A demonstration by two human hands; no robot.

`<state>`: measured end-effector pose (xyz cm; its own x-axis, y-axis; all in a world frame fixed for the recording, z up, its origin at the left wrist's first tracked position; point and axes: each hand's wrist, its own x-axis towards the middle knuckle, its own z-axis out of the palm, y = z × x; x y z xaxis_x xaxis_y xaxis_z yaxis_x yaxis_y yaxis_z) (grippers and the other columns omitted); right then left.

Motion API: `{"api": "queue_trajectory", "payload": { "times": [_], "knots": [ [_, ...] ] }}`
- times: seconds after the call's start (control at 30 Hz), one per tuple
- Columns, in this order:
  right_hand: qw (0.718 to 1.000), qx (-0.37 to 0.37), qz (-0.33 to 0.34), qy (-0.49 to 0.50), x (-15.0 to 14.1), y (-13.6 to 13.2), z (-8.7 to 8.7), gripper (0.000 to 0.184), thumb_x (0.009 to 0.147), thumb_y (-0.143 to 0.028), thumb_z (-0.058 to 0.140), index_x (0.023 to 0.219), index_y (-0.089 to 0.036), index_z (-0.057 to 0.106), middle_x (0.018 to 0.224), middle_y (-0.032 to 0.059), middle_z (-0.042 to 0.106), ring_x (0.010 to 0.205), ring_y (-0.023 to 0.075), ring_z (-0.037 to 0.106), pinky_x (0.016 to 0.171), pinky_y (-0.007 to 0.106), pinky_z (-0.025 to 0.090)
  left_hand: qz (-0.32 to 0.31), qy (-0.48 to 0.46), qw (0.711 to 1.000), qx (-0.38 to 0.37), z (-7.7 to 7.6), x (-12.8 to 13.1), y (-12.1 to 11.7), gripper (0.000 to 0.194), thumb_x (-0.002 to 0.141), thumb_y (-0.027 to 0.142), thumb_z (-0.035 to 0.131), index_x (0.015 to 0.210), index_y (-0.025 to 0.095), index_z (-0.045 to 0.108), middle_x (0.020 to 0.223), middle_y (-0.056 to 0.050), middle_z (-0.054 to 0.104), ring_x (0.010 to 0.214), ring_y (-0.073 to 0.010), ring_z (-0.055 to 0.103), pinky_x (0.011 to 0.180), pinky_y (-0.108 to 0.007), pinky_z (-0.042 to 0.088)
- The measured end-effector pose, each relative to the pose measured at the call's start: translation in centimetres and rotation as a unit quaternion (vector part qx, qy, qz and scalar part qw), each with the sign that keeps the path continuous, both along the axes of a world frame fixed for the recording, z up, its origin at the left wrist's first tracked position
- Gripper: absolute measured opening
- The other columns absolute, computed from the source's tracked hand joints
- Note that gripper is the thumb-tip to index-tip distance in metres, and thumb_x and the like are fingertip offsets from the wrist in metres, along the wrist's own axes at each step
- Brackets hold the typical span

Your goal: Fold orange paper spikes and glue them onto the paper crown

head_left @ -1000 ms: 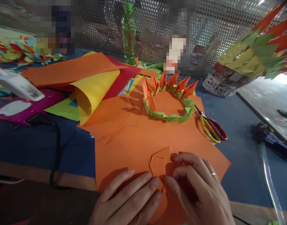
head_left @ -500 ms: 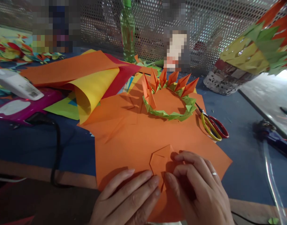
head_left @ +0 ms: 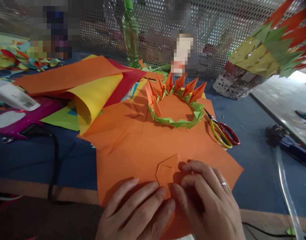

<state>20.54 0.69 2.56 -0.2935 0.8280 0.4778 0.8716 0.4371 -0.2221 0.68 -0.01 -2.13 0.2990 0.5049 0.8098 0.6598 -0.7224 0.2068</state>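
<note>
Between my hands lies a small piece of folded orange paper, its upper end coming to a point. My left hand rests with fingers stretched out, their tips against the paper's lower left side. The thumb and bent fingers of my right hand pinch the right side of the same piece, hiding part of it. Larger orange sheets lie underneath. Beyond my hands sits a ring of folded green paper, with pointed orange folded pieces standing along its far and left sides.
Scissors with yellow and red handles lie right of the ring. A hot glue gun with a clear glue stick is farther right. A paper-covered pot, a green bottle, coloured sheets and a magenta device with a black cable surround the work.
The whole scene has shifted slightly left in view. My left thumb has slid a little to the right along the folded paper's lower end. My right hand keeps its pinch.
</note>
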Motion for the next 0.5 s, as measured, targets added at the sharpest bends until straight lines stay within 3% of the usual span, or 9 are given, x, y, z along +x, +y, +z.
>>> {"api": "queue_trajectory", "payload": {
  "times": [0.13, 0.3, 0.5],
  "knots": [
    [0.999, -0.007, -0.019, 0.026, -0.3, 0.0, 0.0, 0.009, 0.095, -0.031, 0.063, 0.097, -0.026, 0.057, 0.109, 0.0028, 0.069, 0.107, 0.0174, 0.062, 0.087, 0.030, 0.046, -0.010, 0.004, 1.000, -0.027, 0.5, -0.2, -0.3, 0.039, 0.110, 0.032, 0.040, 0.107, 0.024, 0.078, 0.108, 0.002, 0.079, 0.113, -0.0147, 0.068, 0.121, -0.041, 0.037],
    [0.997, -0.020, -0.044, 0.056, -0.3, -0.2, -0.1, 0.023, 0.096, -0.036, 0.062, 0.115, -0.024, 0.057, 0.114, 0.0035, 0.069, 0.111, 0.0176, 0.061, 0.093, 0.030, 0.048, -0.039, 0.060, 0.992, -0.106, 1.4, -1.3, -0.9, 0.029, 0.105, 0.023, 0.048, 0.120, 0.025, 0.074, 0.120, 0.002, 0.077, 0.123, -0.0165, 0.064, 0.125, -0.043, 0.031],
    [0.999, -0.030, -0.015, 0.039, 0.4, -0.1, 0.2, 0.024, 0.095, -0.021, 0.060, 0.119, -0.023, 0.057, 0.120, 0.0037, 0.068, 0.118, 0.0160, 0.058, 0.098, 0.028, 0.048, -0.034, 0.072, 0.990, -0.113, 1.8, -1.5, -0.8, 0.029, 0.104, 0.023, 0.049, 0.117, 0.027, 0.075, 0.119, 0.005, 0.077, 0.119, -0.0155, 0.067, 0.126, -0.040, 0.031]
  ]
}}
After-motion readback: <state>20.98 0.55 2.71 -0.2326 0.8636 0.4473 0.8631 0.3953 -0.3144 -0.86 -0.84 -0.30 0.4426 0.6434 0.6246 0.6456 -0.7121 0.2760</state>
